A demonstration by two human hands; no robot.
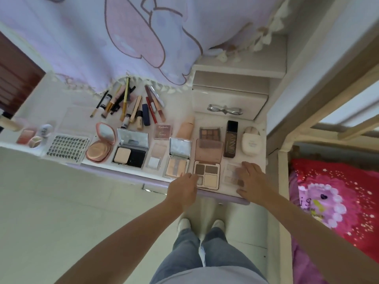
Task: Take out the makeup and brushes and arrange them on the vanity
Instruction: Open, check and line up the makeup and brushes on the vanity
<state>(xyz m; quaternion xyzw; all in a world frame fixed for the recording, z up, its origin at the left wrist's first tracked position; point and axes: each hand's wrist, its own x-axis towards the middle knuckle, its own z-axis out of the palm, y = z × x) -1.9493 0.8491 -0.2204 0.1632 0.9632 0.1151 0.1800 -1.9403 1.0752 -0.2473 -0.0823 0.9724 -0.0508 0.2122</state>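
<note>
The right hand [251, 178] lies open, fingers spread, on a clear-lidded eyeshadow palette [231, 173] at the front right corner of the bench [131, 177]; the left hand [183, 188] hovers open, holding nothing, at the front edge of the open four-pan palette [207, 174]. Both palettes appear light, rigid and fragile: grip by the side edges, not the hinged lid. Long axes run front to back, like the brushes [114, 103] behind.

Both hands [217, 181] over open palettes [207, 175] on crowded vanity [73, 117]
</note>
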